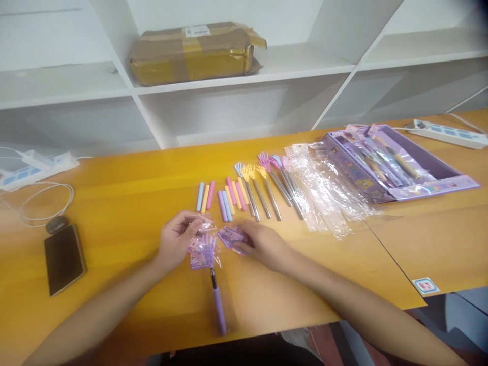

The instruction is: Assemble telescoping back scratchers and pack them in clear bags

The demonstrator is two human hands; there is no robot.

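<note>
Across a wooden table [145, 315], can see white shelves [297, 72] bearing a taped cardboard box [190, 56]. Hold the left hand [176, 240] over the near part of the table, with fingers curled and thumb pressed in, nearly closed in a pinch around the top of a clear bag [217, 256]. Have a purple back scratcher [213, 279] inside that bag, with head toward the left hand and handle toward the table's near edge. Cannot tell whether touching the wood or just above. Can make out a picture card [200, 261] beside the head, but cannot tell whether inside the bag or behind.

Pinch a small purple card [231, 237] between thumb and fingers of the right hand [269, 246], mostly closed, just right of the bag.

Beyond both hands, see short coloured tubes [222, 206] laid side by side in two groups. Just right of these, see more scratchers [271, 199] with bare metal rods and blue, yellow and pink heads, pointing toward the shelves. Farther right, see loose plastic bags [324, 183] heaped beside an open purple box [434, 189] of wrapped scratchers [396, 157].

On the left, see a dark phone [64, 260], a rounded black gadget [57, 224] at its far end, a looped white cable [72, 193] and a power strip [38, 166]. Near the right front edge, see a small sticker [426, 285].
</note>
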